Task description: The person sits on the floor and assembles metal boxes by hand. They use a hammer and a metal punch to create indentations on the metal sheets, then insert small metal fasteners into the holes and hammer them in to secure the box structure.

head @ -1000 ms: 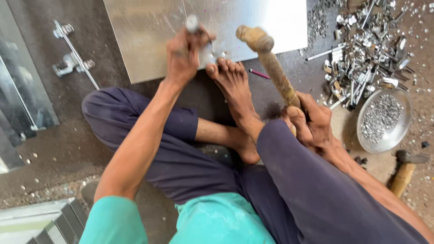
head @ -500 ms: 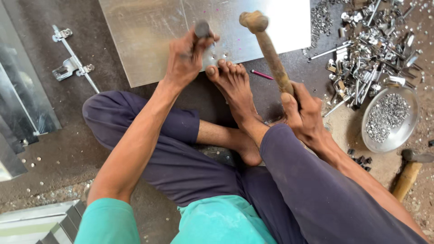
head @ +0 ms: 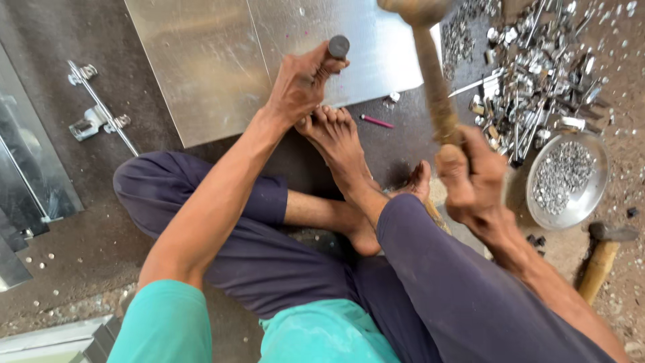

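My left hand (head: pixel 301 84) grips a steel punch (head: pixel 338 47), held upright on the near edge of a shiny metal sheet (head: pixel 215 60) lying on the floor. My bare foot (head: pixel 339 144) rests just below that hand, toes at the sheet's edge. My right hand (head: pixel 470 176) holds the wooden handle of a hammer (head: pixel 433 74); the hammer is raised, its head at the top of the view, above and to the right of the punch.
A pile of metal fittings and scraps (head: pixel 537 67) lies at the upper right beside a round steel bowl (head: pixel 568 181) of small pieces. A second hammer (head: pixel 601 259) lies at the right edge. A door bolt (head: pixel 97 111) and metal strips lie on the left. A pink pen (head: pixel 376 122) lies near my toes.
The hammer has risen higher, its head now at the top edge. My left hand has kept the punch in place on the sheet.
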